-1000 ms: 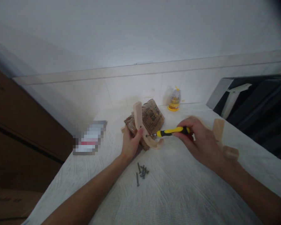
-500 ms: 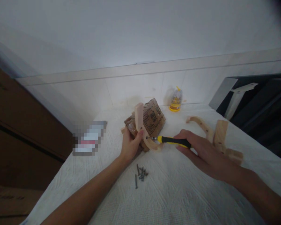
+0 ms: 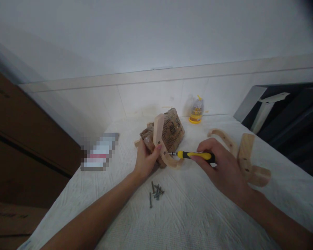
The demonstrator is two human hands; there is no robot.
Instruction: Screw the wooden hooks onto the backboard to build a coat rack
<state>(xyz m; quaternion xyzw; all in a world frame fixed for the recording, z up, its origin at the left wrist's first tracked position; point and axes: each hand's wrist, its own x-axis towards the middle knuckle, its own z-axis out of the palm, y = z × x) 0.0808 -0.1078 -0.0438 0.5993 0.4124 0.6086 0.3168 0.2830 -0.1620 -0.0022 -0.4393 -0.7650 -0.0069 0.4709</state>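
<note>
My left hand (image 3: 147,158) is closed around a curved wooden piece (image 3: 159,128), its thumb pressed on the front beside a screw hole. Behind that piece leans a brown printed package (image 3: 173,126), partly covered by it. A yellow-and-black screwdriver (image 3: 184,155) lies in the grip of my right hand (image 3: 221,166). Its tip meets the lower hole of the wooden piece, where a screw head seems to sit. Several loose screws (image 3: 158,191) lie on the white cloth (image 3: 187,215) below my left hand. The fingers behind the wood are hidden.
To the right lie another curved wooden piece (image 3: 223,137) and a joined wooden part (image 3: 246,152). A yellow-capped container (image 3: 196,111) stands by the wall. On the left rest a blurred-out flat object (image 3: 100,152) and large cardboard boxes (image 3: 28,139). A dark panel (image 3: 297,114) borders the right.
My right hand has turned on the screwdriver, whose handle now shows more yellow. The wooden piece has shifted slightly right, and the tip stays at its lower hole.
</note>
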